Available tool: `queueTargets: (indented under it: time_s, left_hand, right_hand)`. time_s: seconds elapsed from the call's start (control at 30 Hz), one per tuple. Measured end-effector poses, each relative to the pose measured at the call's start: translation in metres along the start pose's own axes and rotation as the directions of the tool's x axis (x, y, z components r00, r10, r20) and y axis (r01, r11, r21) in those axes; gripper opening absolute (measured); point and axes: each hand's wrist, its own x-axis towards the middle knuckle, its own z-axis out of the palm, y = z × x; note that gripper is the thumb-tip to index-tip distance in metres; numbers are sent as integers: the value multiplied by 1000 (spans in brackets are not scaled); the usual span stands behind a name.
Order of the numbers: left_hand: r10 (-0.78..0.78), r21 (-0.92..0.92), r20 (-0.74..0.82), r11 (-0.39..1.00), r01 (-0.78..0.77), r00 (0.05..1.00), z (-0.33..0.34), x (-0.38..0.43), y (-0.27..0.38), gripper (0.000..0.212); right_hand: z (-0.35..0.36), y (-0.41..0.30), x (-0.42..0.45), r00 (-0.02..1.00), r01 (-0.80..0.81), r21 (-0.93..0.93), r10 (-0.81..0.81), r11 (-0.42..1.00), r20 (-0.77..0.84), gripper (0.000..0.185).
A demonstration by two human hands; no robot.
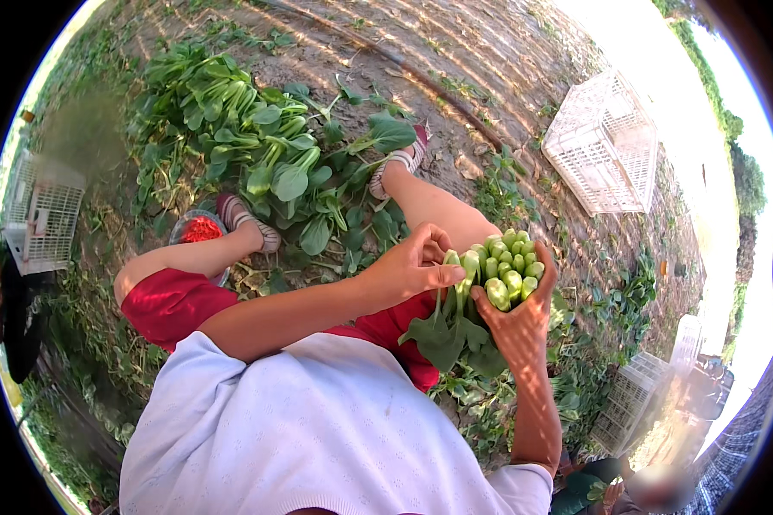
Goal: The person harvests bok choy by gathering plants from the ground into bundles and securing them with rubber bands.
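My right hand [522,312] is wrapped around a bunch of bok choy [509,264]. The pale green cut stem ends face up towards me, and the leaves hang down over my red shorts. At the left side of the bunch, my left hand [425,262] pinches bok choy stalks [469,267] between thumb and fingers; their leaves droop below. On the ground beyond my feet lies a large heap of loose bok choy [232,122], with more plants spread between my shoes.
A bowl with red strips [200,228] sits by my left shoe. White plastic crates stand ahead right [602,145], far left [48,215] and lower right [631,396]. A long pole [438,90] crosses the soil. Another person [644,489] is at the lower right.
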Motion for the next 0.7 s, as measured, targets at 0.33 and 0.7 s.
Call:
queueTargets:
  time_s: [0.33,0.7]
  left_hand:
    - [-159,344,151,934,99,976,-7,-2,22,44]
    - [-237,-50,164,968,248,958,7,2,25,77]
  right_hand:
    - [2,-10,-1,997,-75,46,73,996,29,92]
    - [-16,-15,2,969,51,-14,-46,999,241,92]
